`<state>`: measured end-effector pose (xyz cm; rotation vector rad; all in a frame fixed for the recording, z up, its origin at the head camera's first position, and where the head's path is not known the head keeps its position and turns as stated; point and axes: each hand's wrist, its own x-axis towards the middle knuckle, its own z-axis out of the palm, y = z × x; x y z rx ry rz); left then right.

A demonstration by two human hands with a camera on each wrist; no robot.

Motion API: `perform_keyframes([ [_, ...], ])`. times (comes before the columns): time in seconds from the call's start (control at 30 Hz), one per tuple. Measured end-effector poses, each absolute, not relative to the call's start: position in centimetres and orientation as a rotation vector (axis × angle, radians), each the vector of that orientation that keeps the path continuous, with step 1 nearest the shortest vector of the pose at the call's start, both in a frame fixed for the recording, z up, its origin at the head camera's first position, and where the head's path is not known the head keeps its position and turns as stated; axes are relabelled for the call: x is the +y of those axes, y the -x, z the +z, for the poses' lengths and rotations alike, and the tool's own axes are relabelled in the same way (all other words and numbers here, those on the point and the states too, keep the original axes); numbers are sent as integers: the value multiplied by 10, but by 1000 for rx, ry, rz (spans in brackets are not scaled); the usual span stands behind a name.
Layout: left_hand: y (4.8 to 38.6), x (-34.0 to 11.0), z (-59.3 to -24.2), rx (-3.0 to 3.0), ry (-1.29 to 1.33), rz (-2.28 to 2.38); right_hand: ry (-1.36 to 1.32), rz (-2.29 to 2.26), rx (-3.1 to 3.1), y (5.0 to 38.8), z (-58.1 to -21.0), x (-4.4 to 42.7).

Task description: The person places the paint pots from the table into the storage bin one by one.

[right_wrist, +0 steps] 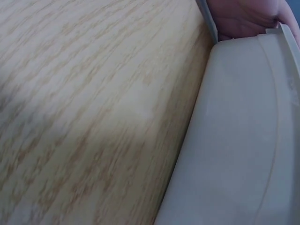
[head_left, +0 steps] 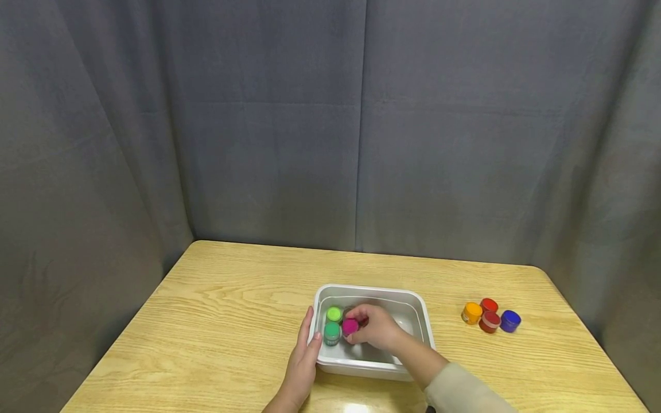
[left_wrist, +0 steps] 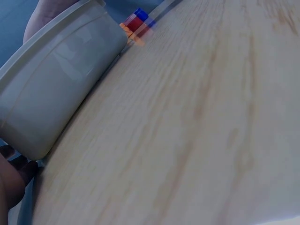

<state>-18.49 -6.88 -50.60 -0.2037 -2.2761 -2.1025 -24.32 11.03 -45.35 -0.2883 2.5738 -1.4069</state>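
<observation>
Fingers [head_left: 357,312] of the right hand [head_left: 379,328] around the magenta jar [head_left: 350,327]

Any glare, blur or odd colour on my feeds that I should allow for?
Head view: small glare patch on the table at the bottom edge; left wrist view: bluish cast, distant jars smeared; right wrist view: soft dark shadow at the left edge, wood grain blurred there.

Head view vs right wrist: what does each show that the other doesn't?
Head only: right hand pinching the magenta jar; light green jar and green jar inside the tray; orange jar, two red jars and blue jar on the table.

Right wrist only: thin line running along the tray's outer wall.

Both: left hand at the tray's end, table's wood grain.
</observation>
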Motion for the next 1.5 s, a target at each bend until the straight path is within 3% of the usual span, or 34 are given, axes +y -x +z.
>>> perform_keyframes([
  [0.4, 186, -68, -505, -2282, 200, -2107, 300, -1221, 2636, 246, -453, 106],
  [0.87, 186, -67, -506, -2272, 188, -2087, 329, -1390, 2605, 243, -449, 116],
  [1.5, 185, -67, -507, -2281, 183, -2046, 103, -1484, 2671, 228, -410, 192],
])
